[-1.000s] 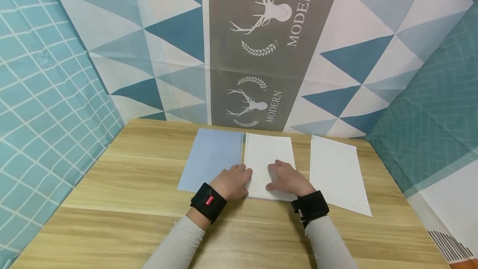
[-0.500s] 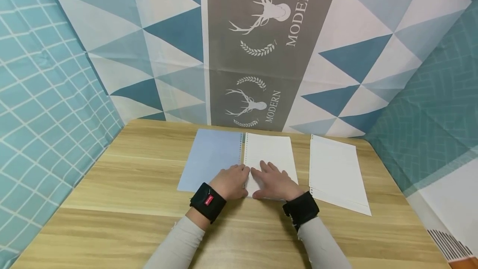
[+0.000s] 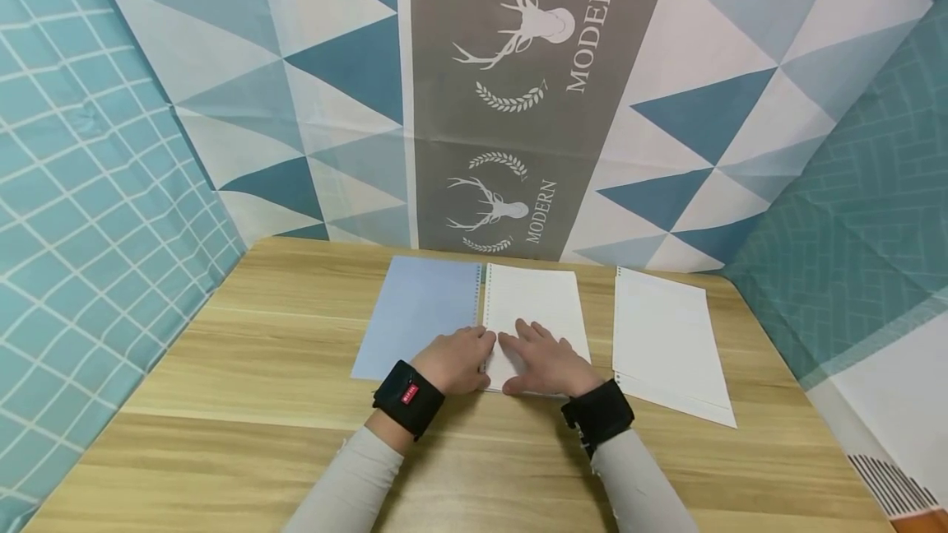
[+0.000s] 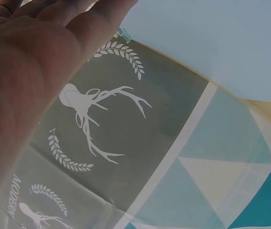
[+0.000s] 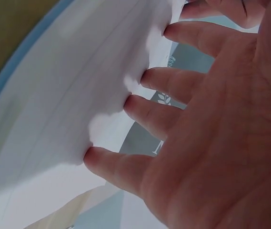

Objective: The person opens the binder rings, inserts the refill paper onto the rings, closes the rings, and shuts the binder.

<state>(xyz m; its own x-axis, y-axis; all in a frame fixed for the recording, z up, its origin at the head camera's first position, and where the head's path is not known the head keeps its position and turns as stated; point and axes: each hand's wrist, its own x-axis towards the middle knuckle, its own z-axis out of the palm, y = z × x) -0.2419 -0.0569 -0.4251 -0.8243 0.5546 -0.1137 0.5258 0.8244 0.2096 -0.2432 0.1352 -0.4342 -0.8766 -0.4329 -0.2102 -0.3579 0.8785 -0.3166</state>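
Observation:
A stack of white lined sheets [image 3: 533, 290] with punched holes down its left edge lies in the middle of the table. Directly left of it is a light blue cover sheet [image 3: 425, 303], also holed on the side facing the stack. My left hand [image 3: 455, 360] rests across the seam between them, over the holes. With its fingers spread, my right hand [image 3: 548, 364] rests on the lower half of the white stack. In the right wrist view its fingertips [image 5: 95, 155] press on the white page, and a blue edge [image 5: 18, 57] borders the paper.
A separate white sheet [image 3: 659, 336] lies slightly turned on the right of the wooden table [image 3: 222, 401]. Behind the table hangs a patterned cloth [image 3: 511, 105] with deer heads and triangles. A teal grid-patterned cloth [image 3: 89, 187] hangs along the left side.
My right hand has slid left over the white page toward the holed edge, its fingers now spread. The left hand has stayed almost in place at the seam.

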